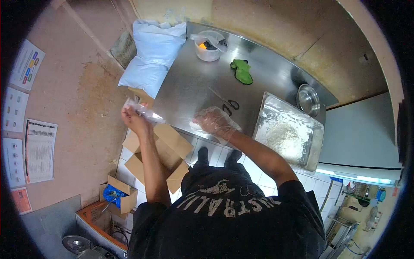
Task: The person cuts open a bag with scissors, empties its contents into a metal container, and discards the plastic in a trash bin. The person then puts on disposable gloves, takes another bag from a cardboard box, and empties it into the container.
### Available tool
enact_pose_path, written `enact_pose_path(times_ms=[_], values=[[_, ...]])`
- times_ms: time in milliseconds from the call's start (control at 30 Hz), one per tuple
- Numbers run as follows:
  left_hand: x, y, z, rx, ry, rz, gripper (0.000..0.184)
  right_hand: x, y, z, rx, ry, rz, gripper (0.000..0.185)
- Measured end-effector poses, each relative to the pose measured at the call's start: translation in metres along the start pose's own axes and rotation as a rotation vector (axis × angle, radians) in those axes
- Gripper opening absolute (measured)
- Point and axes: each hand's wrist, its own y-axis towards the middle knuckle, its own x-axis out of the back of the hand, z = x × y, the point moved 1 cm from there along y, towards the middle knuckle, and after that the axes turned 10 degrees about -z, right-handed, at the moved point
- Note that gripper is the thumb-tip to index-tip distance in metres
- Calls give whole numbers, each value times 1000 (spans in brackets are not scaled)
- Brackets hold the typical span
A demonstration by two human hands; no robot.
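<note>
My left hand is raised near the left edge of the steel table, fingers pinched on a piece of clear plastic. Whether that plastic is a bag or a glove, I cannot tell. A loose clear plastic glove covers my right hand, which is at the front edge of the table with its fingers curled. Something white shows by its fingertips, too small to name. Just beyond this hand lie black-handled scissors. To its right sits a metal tray of white powder.
White filled bags stand at the back left. On the steel table are a plastic tub, a green cloth item and a metal bowl. An open cardboard box is below my left arm, with a smaller box beyond.
</note>
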Motion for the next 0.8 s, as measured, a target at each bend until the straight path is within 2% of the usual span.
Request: enact_pose_path(times_ms=[33,67,133,200,267,300,333,367,433,467,533,567,633,667,700,800], values=[[4,6,-4,32,-18,-116,13,4,0,1,-1,-1,1,23],[17,14,3,34,-20,-115,13,9,0,1,-4,1,-6,21],[53,21,42,-90,235,209,22,19,-1,-1,-7,-1,-15,20],[76,1,81,61,370,348,25,28,-7,-9,-28,78,-122,15],[109,-29,135,148,462,500,26,45,-13,-11,-51,72,-138,15],[114,-42,154,216,496,705,28,50,-16,-10,-72,67,-155,17],[109,-57,161,284,525,912,31,50,-20,-9,-77,65,-151,17],[106,-74,167,289,522,916,31,52,-25,-8,-66,26,-228,21],[84,-104,159,653,401,632,38,64,-25,-8,-64,-25,-308,25],[74,-107,152,663,399,650,38,74,-24,-7,-64,17,-330,27],[43,-120,138,896,23,746,49,107,-24,0,-101,24,-356,28],[28,-127,132,922,22,786,49,125,-25,5,-135,11,-332,29],[5,-135,117,809,174,874,61,160,-33,6,-210,-32,-322,29],[-5,-139,108,810,275,917,79,177,-37,2,-297,169,-381,28],[-21,-145,99,824,279,958,79,190,-43,-4,-375,375,-445,27],[-59,-162,97,895,299,1228,99,217,-73,-32,-456,433,-524,24]])
